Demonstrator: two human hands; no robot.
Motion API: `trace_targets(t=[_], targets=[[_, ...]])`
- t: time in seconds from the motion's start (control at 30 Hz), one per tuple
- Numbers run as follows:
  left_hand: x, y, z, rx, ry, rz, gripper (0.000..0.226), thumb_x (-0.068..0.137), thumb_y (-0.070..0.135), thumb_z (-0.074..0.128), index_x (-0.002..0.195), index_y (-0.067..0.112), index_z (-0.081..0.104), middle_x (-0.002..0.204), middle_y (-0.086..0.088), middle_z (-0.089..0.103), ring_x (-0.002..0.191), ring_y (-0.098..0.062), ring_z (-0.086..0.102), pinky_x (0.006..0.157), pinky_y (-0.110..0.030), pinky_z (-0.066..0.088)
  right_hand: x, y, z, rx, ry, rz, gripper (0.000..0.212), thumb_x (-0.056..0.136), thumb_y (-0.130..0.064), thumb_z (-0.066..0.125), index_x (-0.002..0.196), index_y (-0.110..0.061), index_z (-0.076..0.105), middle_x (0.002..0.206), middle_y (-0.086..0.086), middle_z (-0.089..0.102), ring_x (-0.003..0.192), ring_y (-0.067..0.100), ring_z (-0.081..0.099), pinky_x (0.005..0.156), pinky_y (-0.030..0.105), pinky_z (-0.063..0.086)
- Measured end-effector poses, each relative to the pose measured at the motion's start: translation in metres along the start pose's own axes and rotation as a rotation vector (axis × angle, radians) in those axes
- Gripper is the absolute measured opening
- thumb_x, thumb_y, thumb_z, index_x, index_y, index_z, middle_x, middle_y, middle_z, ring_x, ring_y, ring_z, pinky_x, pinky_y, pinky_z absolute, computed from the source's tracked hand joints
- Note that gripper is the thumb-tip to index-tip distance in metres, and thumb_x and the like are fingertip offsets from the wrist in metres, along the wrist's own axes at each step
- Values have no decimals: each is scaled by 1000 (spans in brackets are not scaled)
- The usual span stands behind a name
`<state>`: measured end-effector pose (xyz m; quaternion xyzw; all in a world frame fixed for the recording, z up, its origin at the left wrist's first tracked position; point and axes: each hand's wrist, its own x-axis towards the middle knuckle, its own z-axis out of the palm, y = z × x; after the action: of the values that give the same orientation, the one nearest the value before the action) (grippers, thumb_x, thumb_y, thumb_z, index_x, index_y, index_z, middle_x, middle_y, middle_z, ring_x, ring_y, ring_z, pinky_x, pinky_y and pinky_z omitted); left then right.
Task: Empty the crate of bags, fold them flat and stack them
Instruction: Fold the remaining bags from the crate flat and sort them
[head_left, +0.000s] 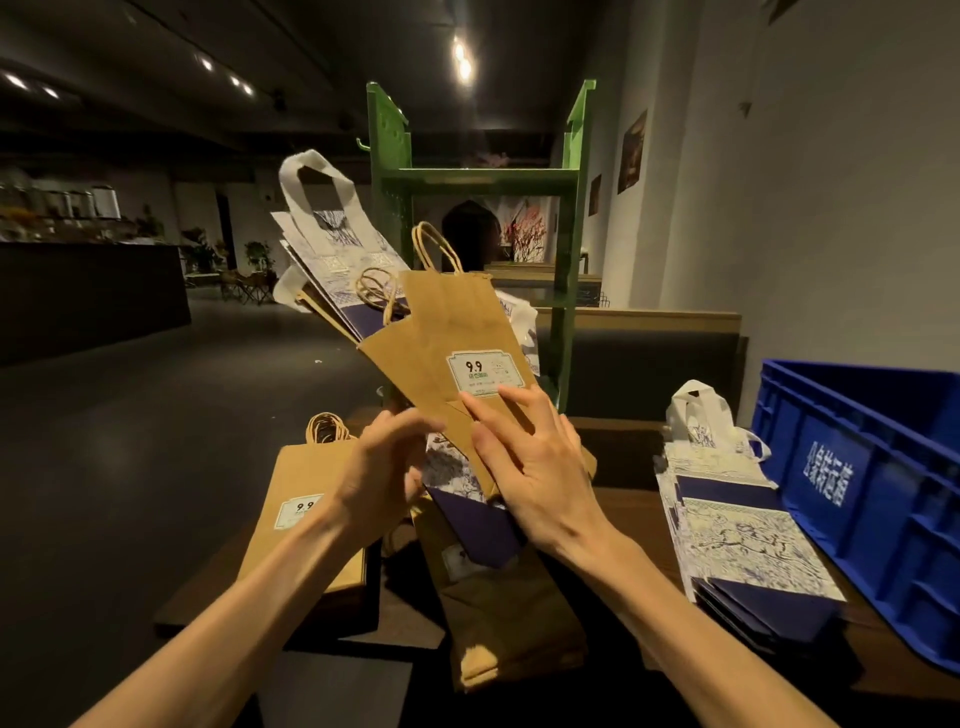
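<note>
Kraft paper lay nearest the person: a flattened brown bag (511, 623) sat on the dark wooden surface (618, 457) just below the wrists, with a short stack of brown bags (304, 525) to its left, twisted-cord handles pointing away. Above them the left hand (382, 480) gripped the lower end of a fanned bundle of bags (415, 332), its fingers (410, 426) curled round the bottoms, so the whole fan stood tilted up and away. The right hand (540, 467) lay against the front brown bag (462, 338) with straight, spread fingers (485, 408), pressing just under its printed label and pinching nothing. Behind that bag the bundle mixed more kraft sheets with blue-and-white patterned bags whose white strap handles rose at the far end. These looked light and fairly stiff along their creases, yet smooth enough to slide against each other, so a loose fan could easily have slipped apart; paper would also crease or tear if bent across the fold. The safest hold seemed to be the folded base or a side edge, not the thin cord handles. Further right, a stack of patterned bags (743, 540) lay flat beside the blue crate (872, 499); its inside could not be seen. Beyond stood a green shelf frame (478, 176).
</note>
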<state>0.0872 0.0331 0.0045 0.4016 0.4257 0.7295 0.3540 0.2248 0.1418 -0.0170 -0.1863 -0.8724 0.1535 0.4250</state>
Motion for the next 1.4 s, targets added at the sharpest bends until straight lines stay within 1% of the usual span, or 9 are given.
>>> trace_targets(t=[0.1, 0.27, 0.43, 0.53, 0.77, 1.03, 1.17, 1.3, 1.4], targets=[[1, -3, 0, -4, 11, 2, 19, 89, -1, 60, 106, 7, 60, 80, -5, 76, 70, -13, 73, 56, -20, 55, 0, 8, 0, 88, -20, 9, 45, 95, -61, 50, 139, -52, 49, 139, -18, 36, 134, 7, 34, 109, 52, 39], [6, -8, -12, 107, 130, 44, 44, 84, -5, 68, 124, 6, 56, 110, -15, 73, 89, -22, 74, 69, -30, 59, 9, 19, -7, 356, -40, 396, 104, 59, -65, 85, 145, -37, 33, 139, -8, 41, 119, 9, 49, 101, 34, 48], [9, -5, -24, 121, 279, 96, 44, 82, 0, 75, 122, 6, 58, 107, -11, 74, 87, -21, 73, 68, -27, 59, 15, 46, -22, 599, -105, 517, 70, 73, -27, 88, 129, -21, 48, 113, -2, 69, 102, 14, 69, 86, 35, 58], [13, -8, -32, 139, 335, 78, 45, 81, 4, 78, 121, 7, 58, 107, -11, 73, 89, -22, 72, 71, -30, 57, 12, 54, -27, 608, -208, 420, 62, 75, -26, 85, 127, -29, 52, 119, -2, 69, 107, 14, 69, 90, 41, 58], [19, -13, -26, 149, 409, 116, 33, 86, 4, 72, 115, 10, 58, 103, -6, 74, 82, -16, 74, 61, -25, 58, 6, 46, -12, 565, -365, 364, 58, 90, -17, 72, 139, -27, 41, 131, -3, 61, 112, 10, 66, 86, 26, 58], [19, -23, -16, 189, 591, 180, 24, 90, 21, 73, 95, 27, 50, 104, 1, 66, 102, -22, 66, 90, -44, 56, 4, 34, 18, 655, -300, 592, 44, 95, -19, 66, 133, -25, 45, 109, 10, 70, 93, 17, 71, 70, 25, 57], [15, -19, -19, 177, 426, 25, 57, 80, 39, 79, 115, 1, 52, 104, -17, 66, 88, -29, 70, 72, -44, 61, 2, 41, 20, 835, -150, 665, 44, 90, -5, 70, 127, -22, 54, 107, 14, 73, 98, 27, 72, 86, 44, 60], [6, -14, -33, 97, 100, -95, 36, 89, 3, 65, 124, 2, 54, 112, -20, 70, 77, -20, 74, 58, -25, 58, 3, 52, 14, 910, -64, 663, 38, 89, 0, 69, 117, -25, 60, 107, 11, 75, 104, 28, 71, 94, 51, 56], [5, -7, -43, 168, -39, -146, 52, 74, -3, 72, 122, 6, 54, 114, -21, 70, 92, -30, 72, 66, -31, 59, 4, 58, 10, 970, -47, 712, 36, 88, -1, 70, 119, -16, 60, 106, 9, 76, 105, 27, 71, 96, 49, 55]])
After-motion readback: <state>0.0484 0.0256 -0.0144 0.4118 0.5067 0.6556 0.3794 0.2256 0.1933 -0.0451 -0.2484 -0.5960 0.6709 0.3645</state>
